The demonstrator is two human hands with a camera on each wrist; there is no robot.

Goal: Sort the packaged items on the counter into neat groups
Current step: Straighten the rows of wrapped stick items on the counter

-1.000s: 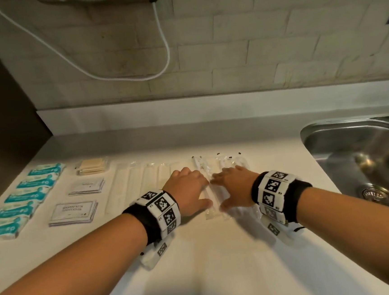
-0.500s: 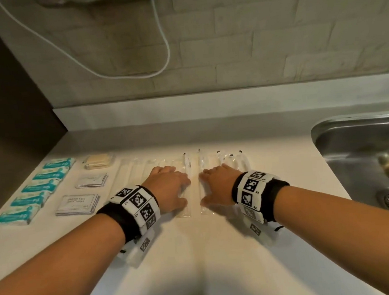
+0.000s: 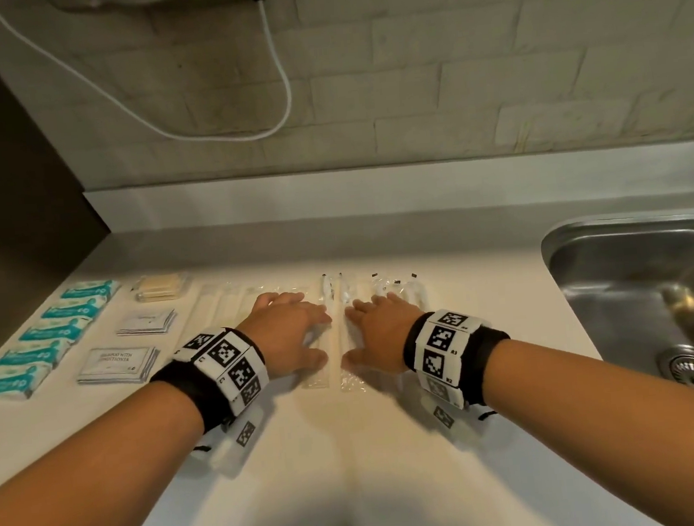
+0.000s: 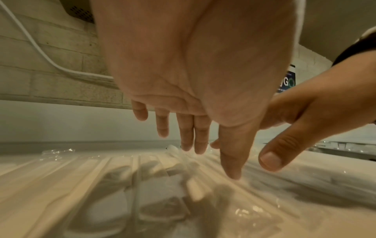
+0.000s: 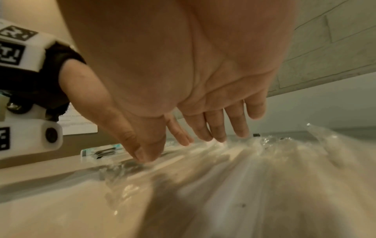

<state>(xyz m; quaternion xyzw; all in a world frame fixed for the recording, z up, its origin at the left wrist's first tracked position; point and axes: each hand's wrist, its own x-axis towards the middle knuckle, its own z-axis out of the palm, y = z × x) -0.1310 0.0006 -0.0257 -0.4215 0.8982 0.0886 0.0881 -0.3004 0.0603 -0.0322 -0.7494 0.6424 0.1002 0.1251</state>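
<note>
A row of long clear-wrapped packets (image 3: 334, 306) lies across the middle of the white counter (image 3: 353, 451). My left hand (image 3: 288, 335) lies flat, palm down, on the packets left of centre, its straight fingers (image 4: 200, 136) touching the wrappers (image 4: 114, 173). Beside it, my right hand (image 3: 378, 329) is spread flat on the packets to the right, with its fingers (image 5: 215, 127) straight on crinkled clear plastic (image 5: 254, 161). Neither hand grips anything. The packets under the palms are hidden.
Teal packs (image 3: 49, 330) line the left edge. Beside them lie a tan pack (image 3: 158, 287) and two stacks of white sachets (image 3: 117, 364). A steel sink (image 3: 650, 291) opens at the right. A white cable (image 3: 216, 131) hangs on the brick wall.
Both hands stay flat on the clear packets; they have drawn slightly apart, showing a narrow packet between them. The head view has shifted a little to the right.
</note>
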